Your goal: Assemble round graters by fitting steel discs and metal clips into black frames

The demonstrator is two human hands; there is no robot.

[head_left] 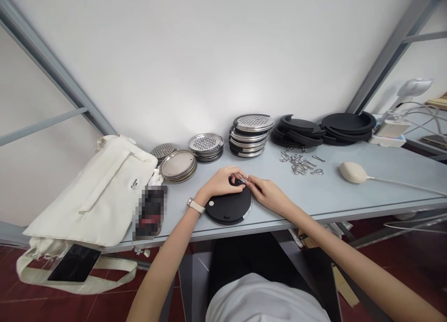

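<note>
A black round disc (228, 205) lies flat near the table's front edge, with a silver rim at its right side and a white dot on its left. My left hand (223, 182) curves over its far part, thumb and fingers closed on a small metal clip (241, 177). From the right, my right hand (267, 194) pinches the same clip close to the disc's edge. Whether the clip is hooked to the disc cannot be made out. Beyond my right hand, a loose pile of metal clips (299, 164) is scattered on the table.
Behind stand stacks of plain metal discs (178, 165), grater plates (206, 143), assembled grater discs (252, 136) and black round holders (302, 129). A white bag (94, 191) and pixelated item (150, 212) lie left. A cream corded device (352, 172) sits right.
</note>
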